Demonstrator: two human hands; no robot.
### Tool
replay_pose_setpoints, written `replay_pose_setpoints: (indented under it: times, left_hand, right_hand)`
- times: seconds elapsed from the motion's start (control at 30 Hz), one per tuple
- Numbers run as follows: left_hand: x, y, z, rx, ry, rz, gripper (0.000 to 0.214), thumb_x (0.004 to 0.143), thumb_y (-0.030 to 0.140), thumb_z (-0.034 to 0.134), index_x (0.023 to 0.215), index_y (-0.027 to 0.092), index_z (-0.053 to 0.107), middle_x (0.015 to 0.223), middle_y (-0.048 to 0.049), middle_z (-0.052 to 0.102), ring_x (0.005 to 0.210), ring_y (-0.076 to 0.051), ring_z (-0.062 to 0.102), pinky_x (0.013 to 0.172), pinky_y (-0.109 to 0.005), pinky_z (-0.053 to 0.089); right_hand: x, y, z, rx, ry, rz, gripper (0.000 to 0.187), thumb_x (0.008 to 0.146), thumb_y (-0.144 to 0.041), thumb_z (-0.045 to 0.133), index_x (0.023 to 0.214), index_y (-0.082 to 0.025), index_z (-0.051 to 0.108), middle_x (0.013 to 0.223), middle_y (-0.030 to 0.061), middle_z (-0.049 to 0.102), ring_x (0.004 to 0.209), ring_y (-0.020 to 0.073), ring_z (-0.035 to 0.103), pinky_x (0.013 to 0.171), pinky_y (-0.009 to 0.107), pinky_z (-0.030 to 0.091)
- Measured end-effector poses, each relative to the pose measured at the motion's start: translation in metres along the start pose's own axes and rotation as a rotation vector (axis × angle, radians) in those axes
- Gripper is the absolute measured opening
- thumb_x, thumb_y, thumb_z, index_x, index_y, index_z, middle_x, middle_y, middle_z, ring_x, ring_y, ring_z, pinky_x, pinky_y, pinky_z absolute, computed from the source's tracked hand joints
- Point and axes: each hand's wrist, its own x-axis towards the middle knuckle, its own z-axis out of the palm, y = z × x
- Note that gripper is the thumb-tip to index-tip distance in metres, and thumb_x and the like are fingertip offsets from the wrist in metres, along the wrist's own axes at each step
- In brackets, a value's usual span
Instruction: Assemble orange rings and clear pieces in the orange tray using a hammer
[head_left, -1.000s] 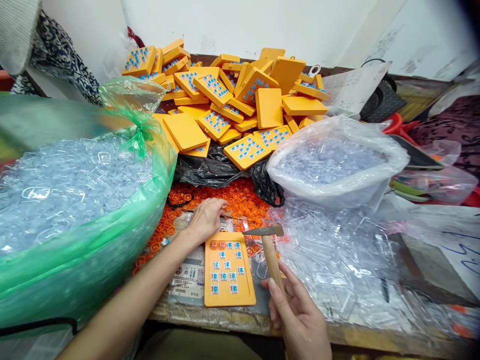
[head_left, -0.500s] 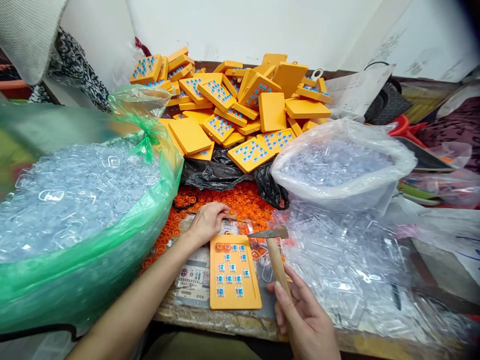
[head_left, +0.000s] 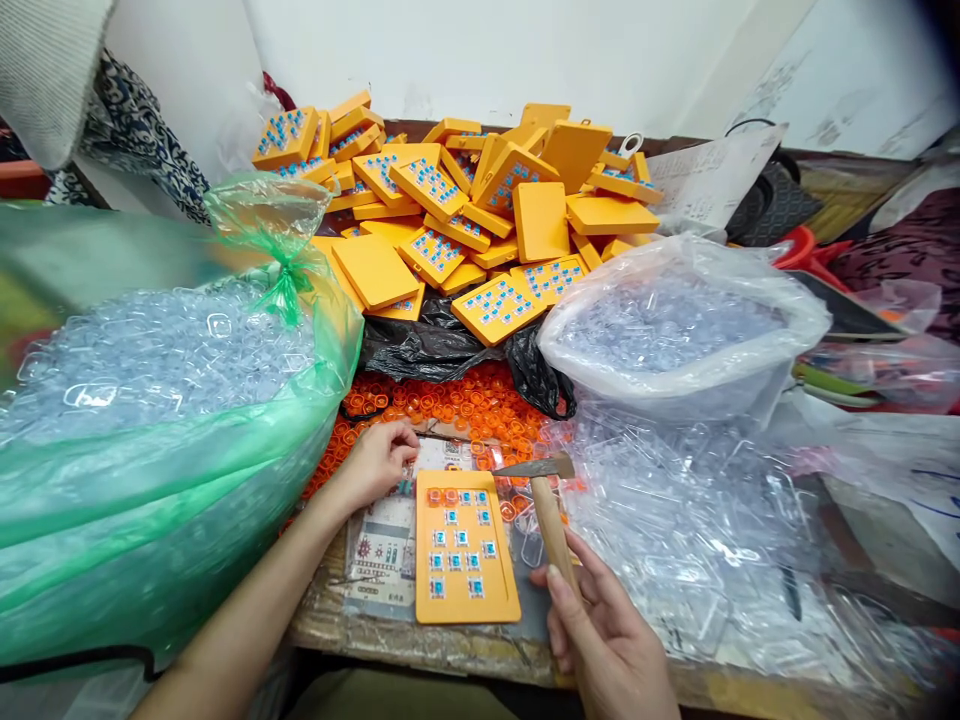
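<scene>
Flat on the workbench (head_left: 420,648), toward six o'clock: a yellow case (head_left: 457,590) with blue-centred key switches (head_left: 461,538) and two orange caps (head_left: 442,496) near its eleven o'clock corner. Just off that corner, over a printed sheet (head_left: 386,545): the left hand (head_left: 379,460), with fingers curled inward — impossible to tell whether pinching anything. At four o'clock from the case: the right hand (head_left: 600,630), wrapped round a wooden-handled hammer (head_left: 551,525), with the metal head (head_left: 540,468) near the case's one o'clock corner. Beyond, at twelve o'clock: loose orange caps (head_left: 480,405), then a black plastic bag (head_left: 412,345) and a heap of yellow cases (head_left: 431,190). At three o'clock: clear plastic pieces (head_left: 697,550). Between one and two: a white bag (head_left: 660,385) full of clear parts. At ten: a green bag (head_left: 225,520), likewise full.
</scene>
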Motion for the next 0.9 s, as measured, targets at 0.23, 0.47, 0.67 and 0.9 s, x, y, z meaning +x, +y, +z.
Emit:
replay_pose_setpoints:
  times: [0.23, 0.47, 0.67, 0.9]
  left_hand:
    - [-0.015, 0.000, 0.008, 0.069, 0.088, 0.059, 0.021, 0.080, 0.006, 0.051, 0.084, 0.015, 0.069, 0.091, -0.0088, 0.067, 0.089, -0.022, 0.064, 0.084, -0.037, 0.051]
    - [-0.046, 0.039, 0.024, -0.096, 0.040, 0.240, 0.044, 0.084, 0.011, 0.052, 0.127, 0.019, 0.051, 0.099, -0.0058, 0.066, 0.095, -0.020, 0.061, 0.089, -0.038, 0.050]
    - [-0.046, 0.041, 0.046, -0.146, 0.062, 0.196, 0.053, 0.081, 0.011, 0.054, 0.133, 0.016, 0.046, 0.096, -0.0071, 0.070, 0.092, -0.023, 0.063, 0.087, -0.043, 0.050]
    - [-0.046, 0.039, 0.047, -0.255, 0.059, 0.064, 0.065, 0.074, 0.010, 0.061, 0.136, 0.019, 0.043, 0.093, -0.0023, 0.074, 0.092, -0.020, 0.067, 0.092, -0.039, 0.051]
  right_hand:
    - [0.002, 0.011, -0.006, -0.042, 0.006, 0.010, 0.061, 0.074, -0.051, 0.073, 0.126, -0.023, 0.058, 0.085, 0.0045, 0.074, 0.037, 0.0044, 0.045, 0.033, 0.016, 0.038]
    - [0.014, 0.005, -0.036, -0.510, -0.191, -0.481, 0.040, 0.084, -0.027, 0.066, 0.124, -0.030, 0.064, 0.126, 0.0001, 0.065, 0.110, 0.0208, 0.065, 0.093, 0.023, 0.052]
    - [0.009, -0.019, -0.028, -0.721, -0.286, -0.864, 0.058, 0.088, -0.009, 0.056, 0.139, -0.035, 0.047, 0.126, -0.0025, 0.065, 0.106, 0.0147, 0.067, 0.093, 0.020, 0.050]
    - [0.010, -0.013, -0.030, -0.637, -0.284, -0.469, 0.040, 0.085, -0.028, 0.062, 0.125, -0.033, 0.063, 0.125, 0.0003, 0.066, 0.111, 0.0227, 0.064, 0.095, 0.027, 0.050]
